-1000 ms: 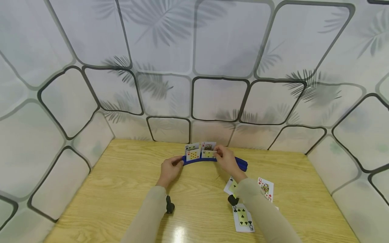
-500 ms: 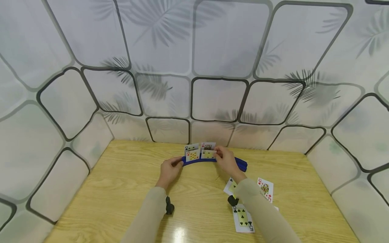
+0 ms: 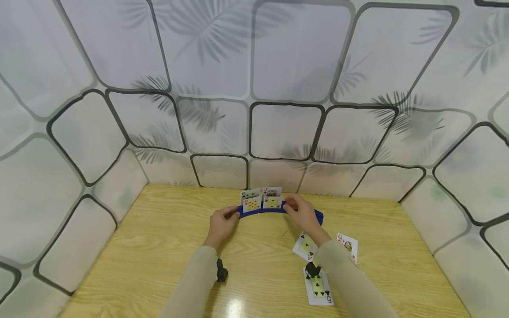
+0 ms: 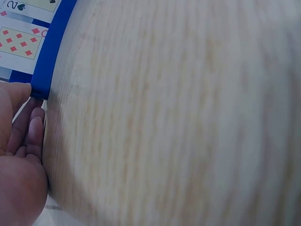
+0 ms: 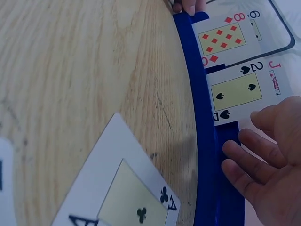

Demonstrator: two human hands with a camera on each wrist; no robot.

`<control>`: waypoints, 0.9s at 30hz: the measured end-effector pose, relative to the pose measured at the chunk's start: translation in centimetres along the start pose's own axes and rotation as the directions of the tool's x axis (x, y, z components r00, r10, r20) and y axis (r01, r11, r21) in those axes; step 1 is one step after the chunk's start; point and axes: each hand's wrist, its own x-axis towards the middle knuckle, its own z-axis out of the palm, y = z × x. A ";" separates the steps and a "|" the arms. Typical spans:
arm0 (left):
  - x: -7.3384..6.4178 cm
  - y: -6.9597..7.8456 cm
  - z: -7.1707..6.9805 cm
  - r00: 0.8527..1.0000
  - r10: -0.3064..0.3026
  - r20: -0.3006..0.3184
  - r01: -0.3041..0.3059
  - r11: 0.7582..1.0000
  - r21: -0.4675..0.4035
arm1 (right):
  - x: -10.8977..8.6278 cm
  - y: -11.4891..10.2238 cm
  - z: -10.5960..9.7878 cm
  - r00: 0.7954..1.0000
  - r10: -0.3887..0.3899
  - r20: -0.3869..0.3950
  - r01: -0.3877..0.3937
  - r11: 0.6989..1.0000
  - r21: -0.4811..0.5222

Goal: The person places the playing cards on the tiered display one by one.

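A blue curved card holder [image 3: 258, 211] stands on the table, bearing playing cards in two rows. My left hand [image 3: 222, 224] pinches its left end between thumb and fingers. In the front row are the eight of diamonds [image 5: 221, 40] and the two of spades [image 5: 235, 96]. Behind them show a six [image 5: 254, 26] and a red jack [image 5: 273, 80]. My right hand [image 3: 304, 216] is just right of the two of spades, its fingers loosely bent over the holder and holding no card. The right wrist view shows the thumb beside the card's edge.
On the wooden table [image 3: 171, 247], near my right forearm, lie an ace of clubs [image 3: 305, 245], another clubs card [image 3: 318, 289] and a red face card [image 3: 347, 244], partly under the sleeve. A patterned fabric wall [image 3: 222, 170] rises behind the holder.
My right hand has let go of the two of spades and shifted slightly right and towards me. The two of spades stays in the front row. The left hand keeps its place.
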 end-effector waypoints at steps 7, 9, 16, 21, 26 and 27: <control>-0.2 -0.2 -0.1 1.000 0.011 0.004 -0.011 1.000 0.004 | -1.8 0.7 -0.7 0.998 -0.065 -0.025 0.064 0.996 -0.055; -0.2 -0.3 -0.1 1.000 0.015 0.004 -0.015 1.000 0.009 | -2.4 1.0 -1.0 0.996 -0.078 -0.036 0.075 0.995 -0.068; -0.3 -0.6 0.0 1.000 0.022 -0.001 -0.022 1.000 0.017 | -4.7 1.3 -2.3 0.999 0.037 -0.009 -0.038 0.997 -0.071; -0.5 -0.5 -0.1 1.000 0.017 0.002 -0.017 1.000 0.013 | -6.7 1.6 -3.2 0.993 0.114 0.027 -0.111 0.988 -0.109; -0.6 -0.5 -0.1 1.000 0.018 0.008 -0.018 1.000 0.016 | -8.5 2.5 -3.6 0.995 0.094 0.032 -0.086 0.976 -0.202; -0.6 -0.5 -0.1 1.000 0.020 0.008 -0.020 1.000 0.017 | -8.8 2.7 -3.6 0.996 0.087 0.033 -0.077 0.972 -0.222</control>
